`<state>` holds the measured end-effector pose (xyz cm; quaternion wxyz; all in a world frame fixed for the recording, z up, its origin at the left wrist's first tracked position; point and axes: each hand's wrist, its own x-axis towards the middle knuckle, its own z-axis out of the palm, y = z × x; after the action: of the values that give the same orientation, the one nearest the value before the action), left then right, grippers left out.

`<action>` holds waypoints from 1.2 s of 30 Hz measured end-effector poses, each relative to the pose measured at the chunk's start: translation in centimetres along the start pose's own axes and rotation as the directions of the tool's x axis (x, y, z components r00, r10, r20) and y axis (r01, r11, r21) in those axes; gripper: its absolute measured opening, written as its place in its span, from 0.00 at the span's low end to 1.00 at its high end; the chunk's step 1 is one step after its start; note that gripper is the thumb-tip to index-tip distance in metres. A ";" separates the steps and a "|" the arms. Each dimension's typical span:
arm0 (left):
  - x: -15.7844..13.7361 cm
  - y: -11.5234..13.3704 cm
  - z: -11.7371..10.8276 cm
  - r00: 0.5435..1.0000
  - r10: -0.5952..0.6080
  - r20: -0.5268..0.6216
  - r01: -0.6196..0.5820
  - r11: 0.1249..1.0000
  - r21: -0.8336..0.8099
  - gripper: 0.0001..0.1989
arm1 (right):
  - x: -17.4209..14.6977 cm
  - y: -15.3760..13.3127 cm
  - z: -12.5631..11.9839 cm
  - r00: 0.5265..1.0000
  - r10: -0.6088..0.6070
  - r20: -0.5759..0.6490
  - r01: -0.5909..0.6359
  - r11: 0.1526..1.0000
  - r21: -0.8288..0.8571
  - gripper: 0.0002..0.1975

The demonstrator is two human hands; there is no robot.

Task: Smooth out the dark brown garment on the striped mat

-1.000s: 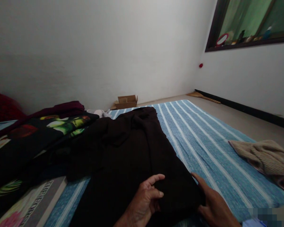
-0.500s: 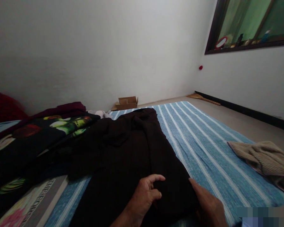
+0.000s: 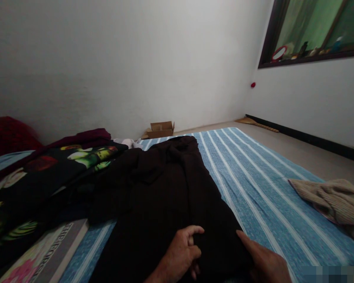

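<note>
A dark brown garment (image 3: 168, 188) lies spread along a blue and white striped mat (image 3: 259, 177). My left hand (image 3: 183, 251) rests on the garment's near end with thumb and fingers pinching a fold of the cloth. My right hand (image 3: 264, 261) lies at the garment's right edge, fingers extended and touching the cloth where it meets the mat.
A black floral cloth (image 3: 47, 173) and a maroon cloth (image 3: 82, 137) are heaped at left. A printed book (image 3: 44, 255) lies near left. A beige knit garment (image 3: 333, 200) sits at right. A cardboard box (image 3: 161, 129) stands by the far wall.
Both hands have drawn back slightly toward me, lower in view. My left fingers have curled tighter on the cloth. The view has shifted a little to the left.
</note>
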<state>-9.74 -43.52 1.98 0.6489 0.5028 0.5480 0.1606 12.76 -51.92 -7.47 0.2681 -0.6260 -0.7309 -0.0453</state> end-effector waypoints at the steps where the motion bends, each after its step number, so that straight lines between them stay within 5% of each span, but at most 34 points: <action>1: 0.0 0.0 0.0 1.000 -0.010 -0.008 0.010 1.000 0.009 0.29 | -0.1 0.3 0.1 1.000 -0.013 0.006 0.013 1.000 -0.013 0.42; 7: 0.2 -0.9 -0.2 0.994 0.094 -0.054 -0.094 0.996 0.008 0.27 | -0.2 1.4 0.0 0.981 -0.191 0.014 0.192 0.977 -0.089 0.46; 10: 0.2 -1.2 -0.6 0.977 0.201 -0.071 -0.186 0.967 0.172 0.25 | -0.1 1.1 0.0 0.977 -0.214 0.000 0.211 0.966 -0.150 0.47; 15: -0.6 0.9 -1.0 0.918 0.389 -0.073 -0.244 0.702 0.669 0.17 | 0.0 0.5 0.5 0.972 -0.207 -0.108 0.184 0.965 -0.186 0.45; 18: -0.5 3.4 0.1 0.884 0.467 -0.016 -0.281 0.557 0.782 0.12 | 0.4 0.6 0.3 0.959 -0.242 -0.145 0.212 0.958 -0.195 0.43; 22: 2.5 5.9 2.7 0.798 0.588 0.128 -0.416 0.385 0.824 0.15 | 0.8 1.0 -0.5 0.943 -0.331 -0.027 0.319 0.926 -0.202 0.37; 29: 9.7 4.7 3.6 0.837 0.479 0.265 -0.407 0.222 0.886 0.28 | 0.1 1.0 0.3 0.954 -0.299 -0.004 0.281 0.902 -0.327 0.29; 36: 9.7 4.2 3.1 0.825 0.484 0.292 -0.424 0.189 0.885 0.30 | 0.0 1.1 0.2 0.935 -0.354 0.014 0.339 0.882 -0.328 0.27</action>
<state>-2.25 -35.81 -0.21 0.1545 0.9109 0.3820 0.0189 13.70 -51.61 -7.87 0.1657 -0.5196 -0.8069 -0.2269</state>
